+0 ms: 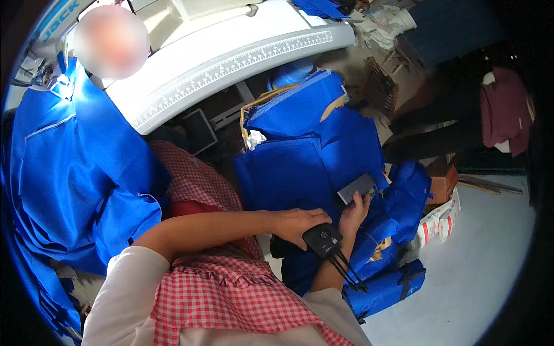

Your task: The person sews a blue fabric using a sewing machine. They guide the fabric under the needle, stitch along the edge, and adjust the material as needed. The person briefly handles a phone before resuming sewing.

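My left hand [297, 226] reaches across from the left, its fingers closed at the edge of a small black box [322, 240]. Several thin black leads or antennas [348, 272] stick out of the box and cross in front of my right forearm. Just beyond, my right hand [356, 212] grips a flat grey rectangular device [355, 188], with the thumb and fingers along its near edge. Its exact kind I cannot make out. Behind both hands lies a large pile of folded blue cloth [288, 167].
A white sewing-machine table [190, 63] with a ruler strip spans the top. Blue cloth [86, 161] drapes at the left. A rolled blue bundle [386, 291] lies at the lower right, near a white-and-red bag [441, 222]. Another person [461, 124] is at the far right.
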A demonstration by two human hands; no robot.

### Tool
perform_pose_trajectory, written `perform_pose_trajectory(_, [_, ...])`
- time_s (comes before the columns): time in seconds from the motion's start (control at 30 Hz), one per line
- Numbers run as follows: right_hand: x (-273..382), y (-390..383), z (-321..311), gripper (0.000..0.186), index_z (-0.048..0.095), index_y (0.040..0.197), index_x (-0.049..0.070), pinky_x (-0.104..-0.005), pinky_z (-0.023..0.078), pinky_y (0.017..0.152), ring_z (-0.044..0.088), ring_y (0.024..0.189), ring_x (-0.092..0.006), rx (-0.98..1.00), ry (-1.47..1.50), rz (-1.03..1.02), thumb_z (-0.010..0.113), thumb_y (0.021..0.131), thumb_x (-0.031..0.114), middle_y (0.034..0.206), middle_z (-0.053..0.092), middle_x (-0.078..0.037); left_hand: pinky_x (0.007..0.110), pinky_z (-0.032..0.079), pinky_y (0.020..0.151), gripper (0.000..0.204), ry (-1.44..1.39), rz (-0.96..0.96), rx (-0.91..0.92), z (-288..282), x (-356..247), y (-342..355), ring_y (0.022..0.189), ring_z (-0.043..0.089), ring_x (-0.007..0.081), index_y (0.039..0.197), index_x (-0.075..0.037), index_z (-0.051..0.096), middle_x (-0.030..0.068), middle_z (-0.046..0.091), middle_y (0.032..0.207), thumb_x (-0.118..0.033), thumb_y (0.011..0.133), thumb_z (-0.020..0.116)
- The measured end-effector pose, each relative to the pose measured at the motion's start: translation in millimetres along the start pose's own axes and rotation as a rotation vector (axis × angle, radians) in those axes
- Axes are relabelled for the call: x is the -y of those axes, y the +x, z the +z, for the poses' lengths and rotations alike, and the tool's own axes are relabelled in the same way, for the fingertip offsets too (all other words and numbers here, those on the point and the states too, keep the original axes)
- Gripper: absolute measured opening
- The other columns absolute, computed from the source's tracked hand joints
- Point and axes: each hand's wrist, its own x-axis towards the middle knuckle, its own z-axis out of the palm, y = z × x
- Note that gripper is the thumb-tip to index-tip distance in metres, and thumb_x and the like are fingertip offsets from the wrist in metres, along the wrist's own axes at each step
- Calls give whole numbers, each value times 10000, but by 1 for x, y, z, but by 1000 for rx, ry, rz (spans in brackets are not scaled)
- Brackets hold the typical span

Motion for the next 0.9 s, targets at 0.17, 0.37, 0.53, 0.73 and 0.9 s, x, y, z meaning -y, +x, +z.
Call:
perform_pose_trajectory(0.17, [3, -3, -21, 793, 243, 1479, -29, -393, 419, 979, 544, 1106, -270, -44, -9, -90, 678, 818, 22, 1254, 542, -173, 434, 545, 858, 891, 2, 100, -48, 8, -2, 0, 1092, 579, 384, 1383, -52, 335, 174, 434, 1302, -175, 648, 825])
perform_pose_trajectory(0.37, [14, -11, -20, 760, 273, 1467, -42, -382, 390, 994, 513, 1157, -259, 24, -181, 19, 694, 873, 177, 1301, 526, -160, 469, 505, 888, 915, -47, 119, -33, 17, 5, 5, 1076, 573, 401, 1368, -47, 349, 174, 461, 1235, -147, 606, 845])
perform_pose_trajectory(0.53, [11, -4, -60, 709, 304, 1456, -46, -386, 360, 1023, 494, 1174, -243, 10, -134, 1, 664, 910, 227, 1325, 511, -138, 465, 513, 902, 875, -18, 114, -14, 21, 4, 6, 1127, 547, 396, 1365, -59, 349, 176, 444, 1283, -165, 632, 814])
perform_pose_trajectory(0.73, [74, -21, -105, 583, 346, 1453, -29, -471, 318, 1135, 410, 1352, -369, 519, -231, 170, 535, 991, 273, 1436, 435, -253, 469, 473, 964, 991, -30, 140, -62, 41, 26, 10, 1166, 496, 421, 1372, -41, 366, 206, 452, 1262, -177, 539, 885])
perform_pose_trajectory(0.9, [137, -43, -126, 667, 373, 1435, -60, -492, 423, 1044, 532, 1211, -373, 962, -379, 561, 646, 921, 266, 1397, 478, -251, 493, 448, 972, 1074, -42, 144, 25, 56, 45, 13, 1200, 482, 433, 1401, -32, 325, 211, 409, 1340, -205, 515, 909])
